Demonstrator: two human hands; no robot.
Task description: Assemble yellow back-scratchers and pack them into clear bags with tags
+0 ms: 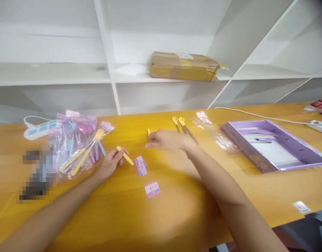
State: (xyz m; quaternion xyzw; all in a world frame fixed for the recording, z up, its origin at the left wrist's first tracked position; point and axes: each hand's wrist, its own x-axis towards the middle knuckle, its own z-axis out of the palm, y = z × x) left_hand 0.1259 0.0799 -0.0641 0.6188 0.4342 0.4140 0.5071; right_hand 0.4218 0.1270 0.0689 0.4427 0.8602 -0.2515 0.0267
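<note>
Both forearms [236,199] are extended over the table [103,224]. One yellow stick [125,156] is pinched in the left hand [111,161] and is best kept steady, clear of the cards [141,166]; whether a second stick [148,132], at the blurred right hand [167,140], is gripped cannot be told.

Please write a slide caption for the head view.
Left hand holding yellow stick, right hand near a second stick, cards nearby.

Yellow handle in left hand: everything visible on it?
The yellow handle is a slim straight bar, apparently plastic, with a rounded lower end. The left hand grips it toward its upper end; it slants down rightward in the picture. The lower end is near a purple printed card; whether it touches card or table cannot be told.
</note>
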